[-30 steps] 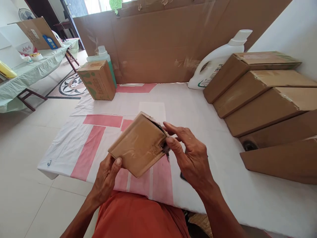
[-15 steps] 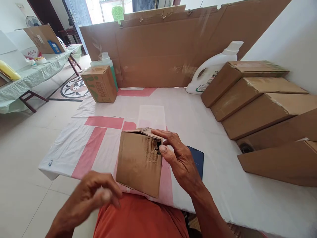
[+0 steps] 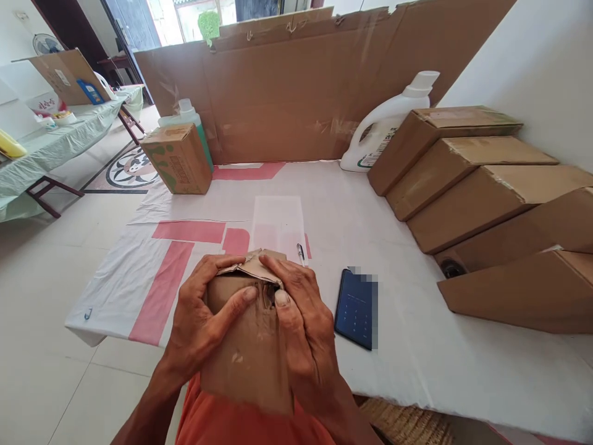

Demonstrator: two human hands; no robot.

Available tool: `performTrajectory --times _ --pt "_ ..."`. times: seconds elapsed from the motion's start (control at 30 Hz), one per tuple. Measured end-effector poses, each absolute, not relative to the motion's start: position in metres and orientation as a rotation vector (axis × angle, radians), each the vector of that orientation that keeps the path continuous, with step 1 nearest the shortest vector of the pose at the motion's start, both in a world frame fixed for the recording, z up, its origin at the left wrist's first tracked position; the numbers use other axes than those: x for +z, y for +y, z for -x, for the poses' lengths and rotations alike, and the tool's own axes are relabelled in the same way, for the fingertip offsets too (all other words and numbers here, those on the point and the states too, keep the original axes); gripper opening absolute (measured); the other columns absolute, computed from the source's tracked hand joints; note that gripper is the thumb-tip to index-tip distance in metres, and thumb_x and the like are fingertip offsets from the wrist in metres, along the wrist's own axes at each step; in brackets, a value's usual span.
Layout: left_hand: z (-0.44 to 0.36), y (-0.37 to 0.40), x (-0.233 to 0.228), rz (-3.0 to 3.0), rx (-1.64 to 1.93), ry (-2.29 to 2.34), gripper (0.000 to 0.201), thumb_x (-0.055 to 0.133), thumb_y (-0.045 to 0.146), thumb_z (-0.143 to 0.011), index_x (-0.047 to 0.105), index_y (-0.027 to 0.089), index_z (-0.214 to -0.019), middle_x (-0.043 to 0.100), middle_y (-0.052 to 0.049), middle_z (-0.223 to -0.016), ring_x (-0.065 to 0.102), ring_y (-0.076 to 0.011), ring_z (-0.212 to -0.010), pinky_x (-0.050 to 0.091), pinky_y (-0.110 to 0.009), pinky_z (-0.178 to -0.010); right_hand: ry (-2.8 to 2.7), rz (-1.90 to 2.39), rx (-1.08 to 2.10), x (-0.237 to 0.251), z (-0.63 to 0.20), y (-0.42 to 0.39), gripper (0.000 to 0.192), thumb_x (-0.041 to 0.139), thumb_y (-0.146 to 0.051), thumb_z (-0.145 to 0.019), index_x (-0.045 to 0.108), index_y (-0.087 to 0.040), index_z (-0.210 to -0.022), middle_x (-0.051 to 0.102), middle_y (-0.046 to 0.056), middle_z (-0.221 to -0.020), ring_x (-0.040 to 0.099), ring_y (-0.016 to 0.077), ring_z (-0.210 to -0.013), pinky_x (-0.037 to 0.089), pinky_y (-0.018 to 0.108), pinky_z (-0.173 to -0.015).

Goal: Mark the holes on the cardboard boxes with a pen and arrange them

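A worn cardboard box (image 3: 245, 364) is held upright at the table's near edge, close to my body. My left hand (image 3: 204, 315) wraps its left side, with the thumb on the front face and fingers on the top. My right hand (image 3: 303, 315) grips the right side, its thumb by a torn, frayed hole at the upper corner. The top flaps are bent and slightly raised, leaving a dark gap. What is inside the box cannot be seen. Just beyond my right hand lies a pen (image 3: 301, 253). A dark phone (image 3: 356, 309) with a lit screen lies to the right.
Several cardboard boxes (image 3: 477, 191) lean in a row at the right. A white jug (image 3: 389, 127) stands behind them, against a cardboard panel (image 3: 287, 99). At the back left, a small carton (image 3: 178, 159) fronts a green-liquid bottle (image 3: 202, 133). A white sheet of paper (image 3: 278, 219) lies mid-table.
My left hand has come in from the left and taken hold of the box. The box has moved nearer my body and turned, and my right hand has closed around its side.
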State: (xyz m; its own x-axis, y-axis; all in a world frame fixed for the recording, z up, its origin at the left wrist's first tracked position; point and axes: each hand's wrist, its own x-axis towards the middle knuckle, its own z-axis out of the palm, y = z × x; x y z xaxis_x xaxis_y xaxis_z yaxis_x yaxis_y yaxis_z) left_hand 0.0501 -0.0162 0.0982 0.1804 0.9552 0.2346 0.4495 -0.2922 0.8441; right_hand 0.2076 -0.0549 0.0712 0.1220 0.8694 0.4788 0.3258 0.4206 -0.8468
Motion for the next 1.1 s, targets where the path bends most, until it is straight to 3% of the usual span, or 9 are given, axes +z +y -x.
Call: performTrajectory --times 0.17,0.33,0.53,0.67,0.77,0.87,0.97,1.1 --pt "-0.045 -0.041 0.107 -1.865 0.947 1.4 0.032 0.077 0.038 -0.09 0.07 0.033 -0.121 0.071 0.0 -0.124 0.067 -0.0197 -0.118 0.054 -0.033 -0.103 -1.438 1.089 0.609 0.077 -0.207 -0.076 0.044 0.037 -0.022 -0.111 0.058 -0.026 -0.149 0.067 0.004 -0.141 0.056 0.022 -0.134 0.045 0.043 -0.114" --pt "-0.049 -0.052 0.117 -2.112 0.933 1.58 0.038 0.085 0.038 -0.079 0.071 0.027 -0.112 0.066 -0.007 -0.133 0.064 -0.0273 -0.125 0.055 -0.044 -0.105 -1.464 1.049 0.717 0.072 -0.208 -0.085 0.048 0.031 -0.035 -0.113 0.05 -0.027 -0.156 0.06 0.004 -0.152 0.05 0.0258 -0.142 0.042 0.046 -0.116" --pt "-0.054 -0.057 0.124 -2.187 0.839 1.575 0.036 0.071 0.026 -0.081 0.069 0.027 -0.117 0.067 -0.007 -0.13 0.062 -0.0286 -0.126 0.056 -0.047 -0.105 -1.516 1.044 0.594 0.072 -0.196 -0.091 0.047 0.04 -0.025 -0.109 0.051 -0.022 -0.155 0.063 0.008 -0.146 0.052 0.0258 -0.138 0.044 0.044 -0.114" --pt "-0.056 -0.053 0.119 -2.217 0.922 1.592 0.038 0.067 0.023 -0.081 0.071 0.028 -0.119 0.068 -0.005 -0.128 0.065 -0.0271 -0.122 0.055 -0.046 -0.106 -1.485 1.042 0.548 0.071 -0.204 -0.084 0.045 0.036 -0.034 -0.111 0.053 -0.022 -0.151 0.063 0.009 -0.144 0.057 0.0256 -0.132 0.047 0.044 -0.11" --pt "-0.054 -0.049 0.117 -2.186 0.928 1.61 0.032 0.069 0.028 -0.086 0.073 0.029 -0.118 0.071 -0.004 -0.124 0.066 -0.0276 -0.119 0.054 -0.046 -0.104 -1.362 1.322 0.467 0.051 -0.234 -0.064 0.038 0.043 -0.042 -0.11 0.063 -0.02 -0.135 0.068 0.011 -0.128 0.067 0.0245 -0.109 0.052 0.039 -0.092" --pt "-0.047 -0.045 0.118 -2.156 0.89 1.563 0.035 0.071 0.041 -0.091 0.07 0.03 -0.125 0.07 -0.004 -0.127 0.064 -0.0291 -0.122 0.053 -0.047 -0.106 -1.384 1.918 0.55 0.015 -0.27 -0.037 0.031 0.054 -0.042 -0.105 0.065 -0.015 -0.116 0.072 0.01 -0.101 0.068 0.0249 -0.088 0.048 0.036 -0.078" --pt "-0.041 -0.041 0.118 -2.164 0.795 1.461 0.045 0.072 0.046 -0.091 0.065 0.032 -0.134 0.065 -0.006 -0.138 0.06 -0.0303 -0.129 0.051 -0.048 -0.11 -1.46 2.246 0.704 -0.02 -0.289 -0.015 0.017 0.063 -0.03 -0.099 0.065 -0.014 -0.106 0.073 0.014 -0.096 0.069 0.0284 -0.089 0.042 0.034 -0.072" --pt "-0.043 -0.038 0.116 -2.189 0.771 1.43 0.048 0.075 0.041 -0.09 0.062 0.032 -0.135 0.064 -0.006 -0.139 0.059 -0.0292 -0.131 0.05 -0.047 -0.111 -1.417 2.251 0.748 -0.041 -0.293 -0.003 0.011 0.061 -0.022 -0.096 0.061 -0.019 -0.085 0.073 0.013 -0.085 0.069 0.0272 -0.083 0.037 0.032 -0.066"
